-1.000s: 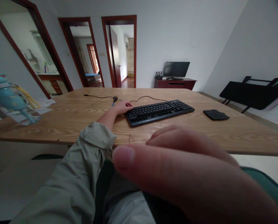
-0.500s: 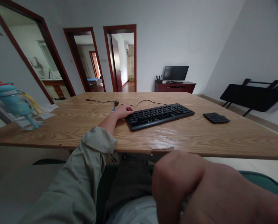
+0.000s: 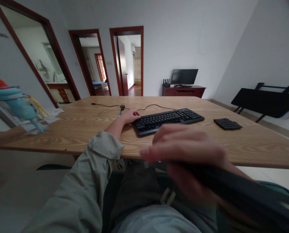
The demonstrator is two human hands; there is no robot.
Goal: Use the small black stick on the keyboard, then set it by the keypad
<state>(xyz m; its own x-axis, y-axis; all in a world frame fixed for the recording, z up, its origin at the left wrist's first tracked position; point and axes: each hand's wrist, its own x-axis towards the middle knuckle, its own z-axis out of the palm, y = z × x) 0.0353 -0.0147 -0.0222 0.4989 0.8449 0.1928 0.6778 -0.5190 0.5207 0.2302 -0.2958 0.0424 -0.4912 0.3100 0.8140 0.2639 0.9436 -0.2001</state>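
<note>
A black keyboard (image 3: 168, 119) lies slightly slanted on the wooden table. My left hand (image 3: 129, 116) rests at its left back corner, fingers closed on that edge. Nearer the camera, my right hand (image 3: 183, 149) is raised over the table's front edge and smeared by motion. Its fingers are wrapped round a long dark stick-like tool (image 3: 227, 184), which runs from the lower right toward the keyboard; blur hides its exact kind. A small stack of black flat pieces (image 3: 227, 124) lies right of the keyboard. The keyboard's cable (image 3: 156, 105) trails behind it.
On the left stands a blue bottle (image 3: 23, 106) with a red top and yellow strap, beside papers (image 3: 54, 116). A bundled black cord (image 3: 122, 107) lies behind my left hand. The table's front edge (image 3: 86, 152) runs above my lap.
My right hand has risen from low in front of me toward the keyboard, bringing the long dark tool into view. My left hand stays at the keyboard's corner.
</note>
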